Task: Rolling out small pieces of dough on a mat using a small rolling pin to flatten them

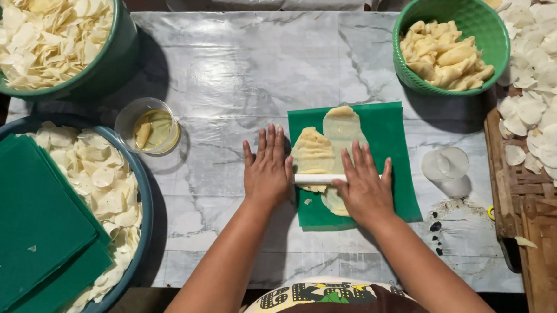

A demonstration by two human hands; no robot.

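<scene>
A: Two flat hands press a thin white roller (318, 178) across pale dough pieces (329, 150) on a green sheet (393, 163), mid-desk. What sits at nine o'clock?

B: A blue basin (142, 202) of thin pale discs with stacked green sheets (28, 233); at eleven o'clock a green tub (111, 60) heaped with flakes, and a clear cup (146, 125) of yellowish liquid on the marble desk (236, 70).

A: And the hands?

B: The left hand (268, 173) and right hand (364, 187) both lie open, fingers spread, palms bearing on the roller, not clamped round it.

A: How far along?

B: By my judgement, midway: two pieces flattened on the sheet, a green basket (474, 13) of unrolled lumps at one o'clock, finished discs on the woven tray (515, 195) at three.
</scene>
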